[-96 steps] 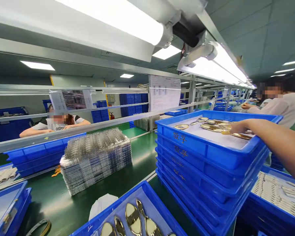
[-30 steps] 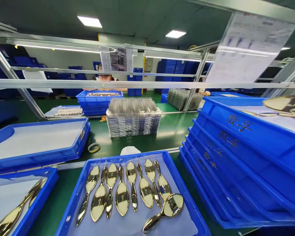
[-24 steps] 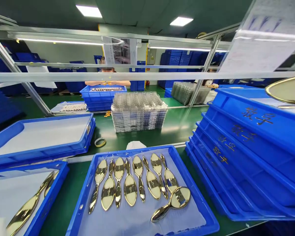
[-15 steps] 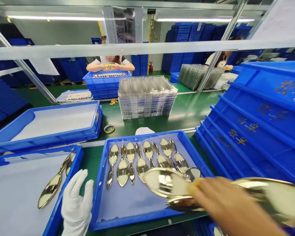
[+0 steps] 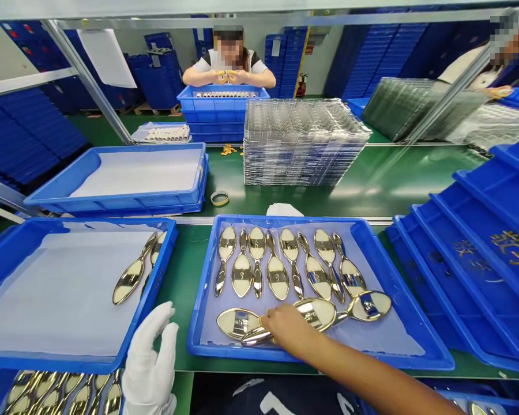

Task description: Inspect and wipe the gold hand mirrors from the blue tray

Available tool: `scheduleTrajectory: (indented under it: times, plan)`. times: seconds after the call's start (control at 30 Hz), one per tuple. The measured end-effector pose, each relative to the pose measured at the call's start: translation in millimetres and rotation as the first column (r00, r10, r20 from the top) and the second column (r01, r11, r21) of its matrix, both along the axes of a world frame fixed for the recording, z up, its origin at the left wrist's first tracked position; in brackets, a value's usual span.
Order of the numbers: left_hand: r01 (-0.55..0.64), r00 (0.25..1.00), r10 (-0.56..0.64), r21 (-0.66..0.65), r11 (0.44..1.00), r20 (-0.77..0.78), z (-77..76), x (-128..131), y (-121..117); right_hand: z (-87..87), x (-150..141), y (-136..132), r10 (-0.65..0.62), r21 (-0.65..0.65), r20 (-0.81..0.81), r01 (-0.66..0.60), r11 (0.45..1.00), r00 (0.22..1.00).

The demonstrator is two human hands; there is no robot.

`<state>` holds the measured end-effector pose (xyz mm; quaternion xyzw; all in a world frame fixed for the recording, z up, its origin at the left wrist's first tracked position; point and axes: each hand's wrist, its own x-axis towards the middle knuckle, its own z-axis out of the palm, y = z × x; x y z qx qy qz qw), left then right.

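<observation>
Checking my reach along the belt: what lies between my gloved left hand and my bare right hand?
Head view: green conveyor belt, the blue tray's wall, its pale liner, then a gold hand mirror.

Bright, even light from above; few soft shadows. Glare streaks on green desk (image 5: 398,183), hot highlights on gold pieces (image 5: 277,271). Wide-angle bending at edges, blue trays (image 5: 471,259) skewed.

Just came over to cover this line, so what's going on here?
The person's bare right hand touches gold-plated handled oval pieces at the front of a blue tray, which holds a row of similar pieces on a pale liner. Their white-gloved left hand hangs open beside that tray. Across the green conveyor belt, a co-worker holds something small and gold above another blue tray.
</observation>
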<state>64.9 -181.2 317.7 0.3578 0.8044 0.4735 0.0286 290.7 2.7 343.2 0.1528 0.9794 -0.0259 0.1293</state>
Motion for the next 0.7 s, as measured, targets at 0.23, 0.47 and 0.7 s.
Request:
scheduleTrajectory:
  times: [0.23, 0.47, 0.7]
  plan:
    - [0.748, 0.584, -0.546, -0.138, 0.649, 0.601, 42.0, 80.6, 69.3, 38.2, 4.2, 12.0, 0.166, 0.097, -0.15, -0.152, 0.984, 0.975]
    - [0.771, 0.268, -0.49, 0.12, 0.625, 0.829, 33.7, 140.0, 94.6, 59.8, 26.5, 23.8, 0.268, 0.357, -0.458, -0.1, 0.929, 0.847]
    - [0.589, 0.059, -0.445, 0.329, 0.738, 0.893, 66.6, 147.5, 86.0, 41.7, 46.9, 15.9, -0.538, -0.409, -0.839, 0.559, 0.721, 0.08]
